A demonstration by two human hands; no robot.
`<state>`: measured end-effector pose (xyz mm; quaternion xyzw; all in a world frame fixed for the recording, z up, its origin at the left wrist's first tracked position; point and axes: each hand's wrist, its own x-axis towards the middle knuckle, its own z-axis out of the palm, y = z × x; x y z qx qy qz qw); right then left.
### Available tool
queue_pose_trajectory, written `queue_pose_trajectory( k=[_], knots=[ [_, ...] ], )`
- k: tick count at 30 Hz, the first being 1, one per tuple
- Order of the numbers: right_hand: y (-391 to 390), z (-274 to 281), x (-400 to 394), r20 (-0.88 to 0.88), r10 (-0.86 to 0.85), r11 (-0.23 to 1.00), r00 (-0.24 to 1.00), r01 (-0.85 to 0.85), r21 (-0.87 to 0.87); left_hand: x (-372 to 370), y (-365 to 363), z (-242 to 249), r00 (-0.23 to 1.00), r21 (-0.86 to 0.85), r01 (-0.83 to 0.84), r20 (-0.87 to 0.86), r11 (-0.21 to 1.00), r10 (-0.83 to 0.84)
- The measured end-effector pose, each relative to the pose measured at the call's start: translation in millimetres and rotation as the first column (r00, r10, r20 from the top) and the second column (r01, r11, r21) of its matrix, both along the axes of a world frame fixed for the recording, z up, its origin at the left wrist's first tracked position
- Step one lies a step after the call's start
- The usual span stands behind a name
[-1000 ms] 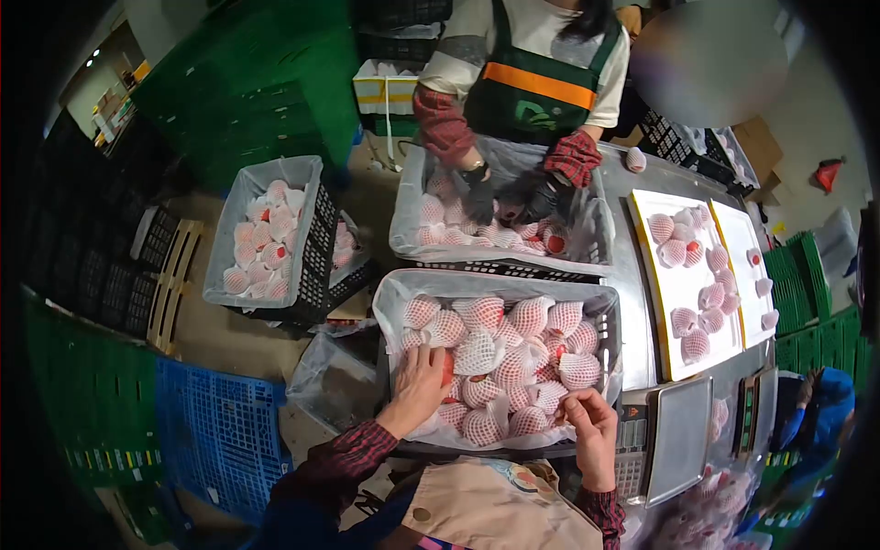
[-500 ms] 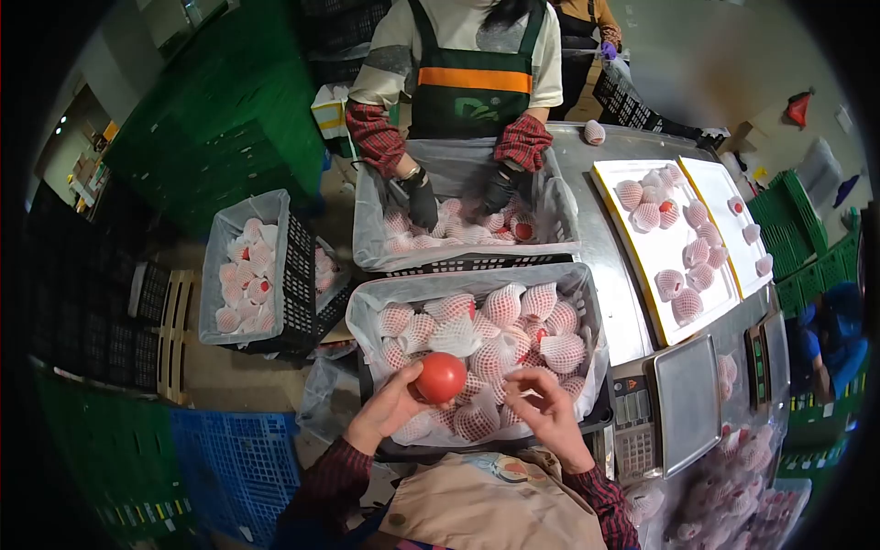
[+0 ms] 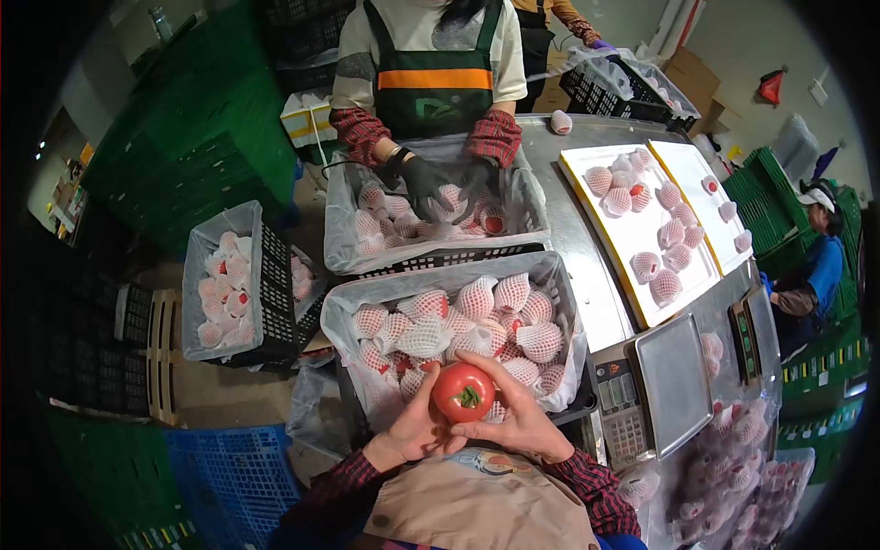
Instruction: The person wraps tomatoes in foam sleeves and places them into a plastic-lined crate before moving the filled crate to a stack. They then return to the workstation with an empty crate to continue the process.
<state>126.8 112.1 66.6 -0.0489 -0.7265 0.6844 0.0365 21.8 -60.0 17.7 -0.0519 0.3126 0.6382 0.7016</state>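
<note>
Both of my hands hold one red tomato (image 3: pixel 464 393), its green calyx facing up toward the camera. My left hand (image 3: pixel 414 423) is wrapped round its left side, and my right hand (image 3: pixel 516 417) grips it from the right. The tomato is above the near edge of a lined crate (image 3: pixel 337 307) full of tomatoes in white foam nets (image 3: pixel 423 336). No net covers the tomato in my hands.
Opposite, a person in a green apron (image 3: pixel 434 87) reaches with black gloves into another lined crate (image 3: pixel 536 188). White trays (image 3: pixel 612 220) with netted tomatoes and a scale (image 3: pixel 674 385) stand right. Another crate (image 3: pixel 195 275) is left. Other people are farther back.
My right hand has come in from the right and closed on the tomato. The tomato has turned so its calyx shows. The view has shifted, and the scene sits farther left.
</note>
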Motion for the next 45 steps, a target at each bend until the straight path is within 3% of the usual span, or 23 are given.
queue_pose_trajectory(
  k=[6, 8, 10, 12, 25, 28, 30, 33, 38, 42, 43, 45],
  knots=[
    [-1, -11, 6, -0.03, -0.079, 0.997, 0.996, 0.079, 0.011, 0, 1, -7, 0.984, 0.122, 0.155, -0.105, 0.98, -0.143],
    [0, -20, 11, 0.122, -0.136, 0.906, 0.983, 0.173, -0.385, -2, 3, 1, 0.948, 0.065, 0.248, -0.223, 0.967, -0.228],
    [1, -27, 11, 0.082, -0.155, 0.908, 0.984, 0.175, -0.381, -3, 3, -2, 0.941, 0.034, 0.255, -0.239, 0.966, -0.24],
    [3, -26, 11, 0.152, -0.147, 0.821, 0.977, 0.206, -0.533, -2, 6, 0, 0.923, -0.019, 0.207, -0.328, 0.978, -0.202],
    [3, -20, 10, 0.221, -0.186, 0.86, 0.957, 0.268, -0.434, -4, 6, 2, 0.942, 0.006, 0.136, -0.309, 0.991, -0.127],
    [3, -30, 9, 0.245, -0.183, 0.765, 0.952, 0.294, -0.573, -2, 9, 14, 0.948, 0.023, 0.115, -0.301, 0.993, -0.103],
    [2, -41, 12, 0.171, -0.107, 0.469, 0.979, 0.201, -0.86, 0, 15, 27, 0.864, -0.051, 0.112, -0.489, 0.992, -0.123],
    [1, -45, 15, 0.189, -0.132, 0.506, 0.973, 0.23, -0.832, 1, 16, 26, 0.797, -0.006, 0.193, -0.582, 0.981, -0.161],
    [8, -38, 20, 0.265, -0.206, 0.559, 0.942, 0.335, -0.758, 12, 24, 25, 0.758, 0.006, 0.184, -0.637, 0.983, -0.138],
    [13, -30, 21, 0.229, -0.195, 0.528, 0.954, 0.299, -0.795, 2, 4, -16, 0.429, -0.153, -0.001, -0.893, 0.988, -0.138],
    [13, -28, 21, 0.242, -0.215, 0.531, 0.946, 0.321, -0.784, -6, -4, -23, 0.334, -0.172, -0.119, -0.934, 0.978, -0.123],
    [15, -30, 21, 0.234, -0.216, 0.55, 0.948, 0.316, -0.773, -26, -18, -43, 0.016, -0.146, -0.405, -0.988, 0.903, -0.152]
  ],
)
